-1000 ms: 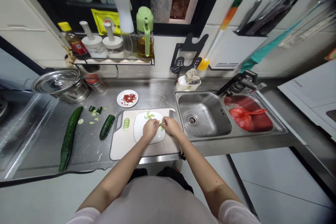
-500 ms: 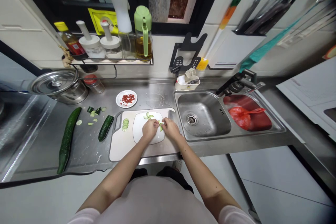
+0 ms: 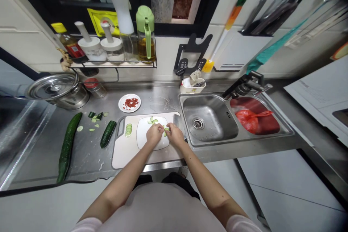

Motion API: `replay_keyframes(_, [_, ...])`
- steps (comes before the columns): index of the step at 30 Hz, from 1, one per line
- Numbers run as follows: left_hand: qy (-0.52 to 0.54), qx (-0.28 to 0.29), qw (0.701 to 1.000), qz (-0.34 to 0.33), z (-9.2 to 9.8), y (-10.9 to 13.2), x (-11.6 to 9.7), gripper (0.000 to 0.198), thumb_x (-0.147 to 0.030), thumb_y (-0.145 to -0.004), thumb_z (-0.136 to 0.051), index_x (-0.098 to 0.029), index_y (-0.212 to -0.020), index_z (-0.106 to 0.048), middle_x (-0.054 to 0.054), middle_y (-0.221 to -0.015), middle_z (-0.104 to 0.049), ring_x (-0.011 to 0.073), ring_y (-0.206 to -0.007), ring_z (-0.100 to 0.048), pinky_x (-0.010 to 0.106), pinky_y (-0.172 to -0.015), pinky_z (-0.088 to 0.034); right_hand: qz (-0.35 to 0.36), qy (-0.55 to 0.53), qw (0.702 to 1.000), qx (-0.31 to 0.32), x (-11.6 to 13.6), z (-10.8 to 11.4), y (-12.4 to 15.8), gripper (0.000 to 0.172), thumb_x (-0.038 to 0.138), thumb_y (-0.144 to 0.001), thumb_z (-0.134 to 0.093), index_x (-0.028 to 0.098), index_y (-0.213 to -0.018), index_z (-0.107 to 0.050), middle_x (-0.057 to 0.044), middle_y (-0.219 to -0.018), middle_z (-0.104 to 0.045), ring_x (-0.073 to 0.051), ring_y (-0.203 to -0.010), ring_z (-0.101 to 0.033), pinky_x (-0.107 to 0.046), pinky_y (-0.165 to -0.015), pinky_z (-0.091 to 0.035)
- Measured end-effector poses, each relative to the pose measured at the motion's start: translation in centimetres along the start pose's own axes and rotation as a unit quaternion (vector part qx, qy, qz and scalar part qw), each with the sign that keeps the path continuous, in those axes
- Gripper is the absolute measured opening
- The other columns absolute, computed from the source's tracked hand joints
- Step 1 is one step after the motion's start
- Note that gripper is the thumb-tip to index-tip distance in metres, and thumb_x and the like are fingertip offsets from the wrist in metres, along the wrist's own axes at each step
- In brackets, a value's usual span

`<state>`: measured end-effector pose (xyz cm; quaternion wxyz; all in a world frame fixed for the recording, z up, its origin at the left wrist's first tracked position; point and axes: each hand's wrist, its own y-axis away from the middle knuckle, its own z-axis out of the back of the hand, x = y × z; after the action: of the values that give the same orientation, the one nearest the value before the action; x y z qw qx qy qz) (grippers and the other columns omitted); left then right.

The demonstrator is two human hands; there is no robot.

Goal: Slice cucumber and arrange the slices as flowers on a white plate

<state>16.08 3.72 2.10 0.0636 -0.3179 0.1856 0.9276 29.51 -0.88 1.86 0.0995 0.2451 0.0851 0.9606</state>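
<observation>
My left hand (image 3: 153, 135) and my right hand (image 3: 174, 135) meet over a white plate (image 3: 143, 137) that lies on a pale cutting board (image 3: 127, 151). Both hands have their fingers pinched on thin green cucumber slices (image 3: 165, 130) between them. A few more slices (image 3: 152, 120) sit fanned at the plate's far edge. A short stack of slices (image 3: 128, 129) rests on the board left of the plate. A knife blade (image 3: 177, 119) lies at the board's right edge, partly hidden by my right hand.
Left of the board lie a half cucumber (image 3: 108, 134), a whole cucumber (image 3: 66, 146) and scraps (image 3: 95, 117). A small dish of red bits (image 3: 129, 103) stands behind. A steel pot (image 3: 57, 90) is far left, the sink (image 3: 208, 123) right, with a red bag (image 3: 248, 120).
Both hands have stayed on the plate, fingers shifting slightly on the cucumber slices. The view has drifted a little to the right.
</observation>
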Motion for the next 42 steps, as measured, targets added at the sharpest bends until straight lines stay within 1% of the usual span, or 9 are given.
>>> replay_keyframes(5, [-0.007,0.007,1.000,0.005,0.0,-0.1,0.0,0.008,-0.029,-0.083,-0.063,-0.024,-0.087,-0.068,0.000,-0.095,-0.068,0.0152,-0.085,-0.061,0.024,-0.065,-0.038,-0.003,0.005,1.000,0.009,0.1,0.1,0.0,0.026,0.029,-0.092,-0.051,0.021,-0.116,-0.054,-0.005,-0.106,-0.063,-0.016,-0.088,-0.057,-0.024,-0.069,-0.034])
replay_keyframes(20, [-0.012,0.004,1.000,0.001,0.0,-0.2,0.0,0.008,-0.029,-0.082,-0.064,-0.024,-0.088,-0.068,0.000,-0.095,-0.068,0.0156,-0.085,-0.062,0.024,-0.064,-0.038,0.027,0.023,0.999,0.019,0.2,0.7,-0.1,0.026,0.030,-0.094,-0.049,0.022,-0.117,-0.054,-0.006,-0.112,-0.063,-0.017,-0.091,-0.058,-0.024,-0.071,-0.034])
replay_keyframes(27, [-0.005,0.002,1.000,0.005,0.0,-0.1,0.0,0.009,-0.029,-0.083,-0.064,-0.024,-0.089,-0.068,0.001,-0.096,-0.068,0.0151,-0.085,-0.062,0.023,-0.065,-0.039,-0.006,0.043,0.999,-0.002,0.6,1.1,0.6,0.023,0.026,-0.095,-0.045,0.021,-0.116,-0.055,-0.008,-0.112,-0.062,-0.018,-0.095,-0.057,-0.025,-0.073,-0.036])
replay_keyframes(32, [-0.008,0.001,1.000,0.002,0.0,-0.1,0.0,0.008,-0.030,-0.082,-0.064,-0.025,-0.088,-0.068,0.000,-0.094,-0.068,0.0151,-0.084,-0.062,0.023,-0.064,-0.038,-0.022,0.053,0.998,-0.002,0.6,1.0,0.6,0.022,0.026,-0.095,-0.045,0.022,-0.114,-0.056,-0.008,-0.111,-0.061,-0.019,-0.095,-0.056,-0.026,-0.072,-0.036])
replay_keyframes(37, [-0.006,-0.003,1.000,0.002,0.0,-0.2,0.0,0.009,-0.029,-0.082,-0.065,-0.025,-0.088,-0.069,0.000,-0.095,-0.068,0.0152,-0.085,-0.062,0.023,-0.066,-0.038,-0.026,0.056,0.998,-0.009,0.8,0.5,1.0,0.028,0.035,-0.093,-0.050,0.022,-0.118,-0.052,-0.009,-0.115,-0.059,-0.022,-0.106,-0.053,-0.028,-0.076,-0.037])
replay_keyframes(42, [-0.004,-0.001,1.000,0.001,0.0,-0.2,0.0,0.009,-0.028,-0.081,-0.065,-0.025,-0.088,-0.068,0.000,-0.094,-0.068,0.0152,-0.085,-0.062,0.023,-0.066,-0.038,-0.051,0.069,0.996,0.000,1.1,0.5,1.2,0.032,0.035,-0.091,-0.056,0.024,-0.120,-0.051,-0.009,-0.119,-0.056,-0.023,-0.109,-0.052,-0.029,-0.078,-0.038])
